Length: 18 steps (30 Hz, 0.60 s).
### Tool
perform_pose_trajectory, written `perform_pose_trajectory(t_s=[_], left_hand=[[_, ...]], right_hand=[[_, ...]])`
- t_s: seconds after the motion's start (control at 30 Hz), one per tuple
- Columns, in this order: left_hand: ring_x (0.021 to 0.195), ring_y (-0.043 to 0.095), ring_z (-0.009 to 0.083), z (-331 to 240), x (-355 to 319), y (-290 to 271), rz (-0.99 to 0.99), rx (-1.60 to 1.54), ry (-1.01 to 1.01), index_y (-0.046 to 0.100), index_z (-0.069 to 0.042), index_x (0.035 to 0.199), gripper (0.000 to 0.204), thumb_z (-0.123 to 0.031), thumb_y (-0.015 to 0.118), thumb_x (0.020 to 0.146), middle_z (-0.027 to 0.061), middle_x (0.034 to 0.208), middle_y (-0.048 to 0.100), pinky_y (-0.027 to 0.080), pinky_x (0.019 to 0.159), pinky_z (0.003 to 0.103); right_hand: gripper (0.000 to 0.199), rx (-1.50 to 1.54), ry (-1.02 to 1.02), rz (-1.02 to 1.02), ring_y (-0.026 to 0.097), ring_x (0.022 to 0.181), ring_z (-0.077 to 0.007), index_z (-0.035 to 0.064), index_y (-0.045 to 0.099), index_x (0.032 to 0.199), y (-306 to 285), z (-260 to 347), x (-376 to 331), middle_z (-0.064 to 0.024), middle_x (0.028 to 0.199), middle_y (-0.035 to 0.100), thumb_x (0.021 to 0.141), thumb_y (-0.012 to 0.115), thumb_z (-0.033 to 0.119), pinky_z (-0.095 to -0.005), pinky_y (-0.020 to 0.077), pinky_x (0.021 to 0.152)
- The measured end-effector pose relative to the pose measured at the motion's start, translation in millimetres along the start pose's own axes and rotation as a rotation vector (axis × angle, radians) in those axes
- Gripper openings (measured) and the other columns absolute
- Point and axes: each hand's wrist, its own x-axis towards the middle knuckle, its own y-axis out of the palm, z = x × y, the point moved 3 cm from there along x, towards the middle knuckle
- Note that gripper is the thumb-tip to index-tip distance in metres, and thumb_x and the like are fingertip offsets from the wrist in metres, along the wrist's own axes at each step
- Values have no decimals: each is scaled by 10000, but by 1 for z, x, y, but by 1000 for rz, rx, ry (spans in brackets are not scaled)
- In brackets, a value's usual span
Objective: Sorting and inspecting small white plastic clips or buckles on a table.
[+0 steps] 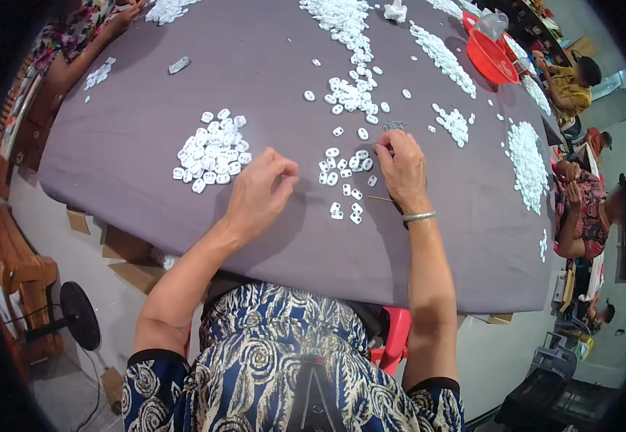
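Observation:
My left hand [261, 189] hovers just right of a heap of small white two-holed plastic pieces [212, 150]. Its fingers are curled in toward the thumb, and whatever they hold is too small to make out. At the right, my right hand [403, 167] is pinched together in front of a little pile of thin grey metal pins [395, 126]; what is in the pinch cannot be seen. Between both hands lie loose white pieces [332, 163], some with open holes. A thin brown stick [380, 199] lies by my right wrist, which wears a metal bangle [419, 216].
A grey cloth covers the table [284, 259]. A long trail of white pieces [338, 21] runs to the far side, with more heaps [527, 165] at the right. A red basin [491, 57] stands far right. Co-workers sit around; a black fan [79, 315] stands lower left.

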Motion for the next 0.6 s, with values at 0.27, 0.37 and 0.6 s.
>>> perform_pose_trajectory(t_s=[0.27, 0.37, 0.6], left_hand=[[669, 524, 148, -4, 3, 4, 24, -27, 0, 599, -1, 875, 77, -9, 645, 813, 49, 805, 524, 435, 611, 270], [683, 531, 138, -1, 5, 5, 28, -54, -1, 599, 1, 879, 80, -10, 645, 814, 44, 805, 523, 438, 619, 263], [691, 570, 203, 3, 3, 6, 30, -60, 0, 612, -18, 874, 79, -44, 641, 805, 75, 802, 551, 451, 614, 313]], right_hand=[[96, 563, 281, 18, 491, 656, -43, 4, 607, 944, 1, 0, -1, 19, 730, 571, 862, 619, 51, -221, 433, 599], [84, 735, 322, 108, 480, 662, -29, 7, 623, 930, 4, 8, -1, 48, 727, 560, 864, 628, 58, -200, 416, 595], [66, 687, 361, 220, 463, 661, -28, 17, 643, 903, 7, 19, -4, 56, 715, 547, 870, 632, 73, -195, 392, 585]])
